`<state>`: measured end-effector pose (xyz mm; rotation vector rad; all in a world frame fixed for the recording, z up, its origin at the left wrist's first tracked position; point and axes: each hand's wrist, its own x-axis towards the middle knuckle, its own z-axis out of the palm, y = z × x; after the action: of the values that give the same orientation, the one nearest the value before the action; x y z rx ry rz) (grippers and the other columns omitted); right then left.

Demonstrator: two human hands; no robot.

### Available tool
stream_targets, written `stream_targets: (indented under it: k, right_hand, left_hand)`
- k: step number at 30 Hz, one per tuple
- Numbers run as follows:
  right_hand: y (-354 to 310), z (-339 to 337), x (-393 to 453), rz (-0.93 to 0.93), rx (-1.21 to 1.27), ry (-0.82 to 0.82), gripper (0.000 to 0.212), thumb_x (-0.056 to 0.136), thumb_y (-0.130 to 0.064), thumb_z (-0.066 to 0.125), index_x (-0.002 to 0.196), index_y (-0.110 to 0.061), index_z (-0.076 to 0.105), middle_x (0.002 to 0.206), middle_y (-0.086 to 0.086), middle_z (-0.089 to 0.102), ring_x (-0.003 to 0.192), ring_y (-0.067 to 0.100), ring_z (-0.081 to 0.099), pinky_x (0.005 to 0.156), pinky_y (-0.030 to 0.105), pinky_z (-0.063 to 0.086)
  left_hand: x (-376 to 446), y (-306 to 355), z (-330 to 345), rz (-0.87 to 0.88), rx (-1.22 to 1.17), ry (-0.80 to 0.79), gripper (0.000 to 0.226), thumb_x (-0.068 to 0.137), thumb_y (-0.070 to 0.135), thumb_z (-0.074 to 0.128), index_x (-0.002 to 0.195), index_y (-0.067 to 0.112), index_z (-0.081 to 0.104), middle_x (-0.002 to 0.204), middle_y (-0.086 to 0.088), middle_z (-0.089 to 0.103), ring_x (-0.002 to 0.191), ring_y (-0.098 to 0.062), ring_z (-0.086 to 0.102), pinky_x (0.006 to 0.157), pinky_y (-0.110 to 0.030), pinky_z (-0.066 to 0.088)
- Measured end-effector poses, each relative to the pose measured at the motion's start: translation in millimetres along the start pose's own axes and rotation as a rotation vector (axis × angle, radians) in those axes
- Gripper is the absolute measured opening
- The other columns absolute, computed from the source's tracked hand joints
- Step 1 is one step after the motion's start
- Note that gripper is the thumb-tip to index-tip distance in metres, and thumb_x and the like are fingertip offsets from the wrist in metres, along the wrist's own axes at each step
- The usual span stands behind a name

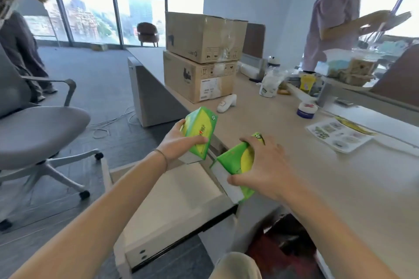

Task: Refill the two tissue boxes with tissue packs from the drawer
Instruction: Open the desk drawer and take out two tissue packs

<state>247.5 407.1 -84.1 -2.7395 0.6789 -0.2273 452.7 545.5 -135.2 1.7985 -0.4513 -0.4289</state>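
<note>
Office floor space with grey carpet and tall windows surrounds the work area; we stand at the near edge of a long beige desk (306, 176) with its drawer (172, 206) pulled fully open below our forearms.

Our left hand (179, 145) is closed around one green tissue pack (200, 131), fingers wrapped over its long side, and holds it tilted above the rear of the drawer. Our right hand (265, 165) clamps a second green tissue pack (238, 165) from above, thumb on the near face and fingers over the far end, at the drawer's right wall where it meets the desk edge. We judge that both packs are held clear of the drawer so that they can go to the desk top in a single transfer. The visible drawer floor appears bare.

No tissue box is identifiable in this view, so the refill itself is not yet begun.

Clearance: the desk surface directly right of the right hand is open up to a printed sheet (340, 136) farther back. Two stacked cardboard cartons (201, 59) and a white handheld device (226, 103) occupy the far left portion. An office chair (38, 129) stands well apart on the left. The projecting drawer front is the nearest obstruction at leg level.
</note>
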Motion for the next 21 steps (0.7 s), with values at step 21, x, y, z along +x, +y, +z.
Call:
stream_targets:
  k: [21]
  right_hand:
    - [274,-109,-54,0.317,-0.107,-0.068,0.108,0.051,-0.070,0.074,0.148,-0.049,0.032,0.161,0.001,0.027,0.140,0.030,0.034,0.111,0.047,0.034]
  left_hand:
    - [-9,119,311,0.305,0.971,-0.348,0.117,0.060,0.066,0.073,0.155,0.032,0.014,0.140,-0.013,0.047,0.126,-0.034,0.052,0.101,-0.048,0.047]
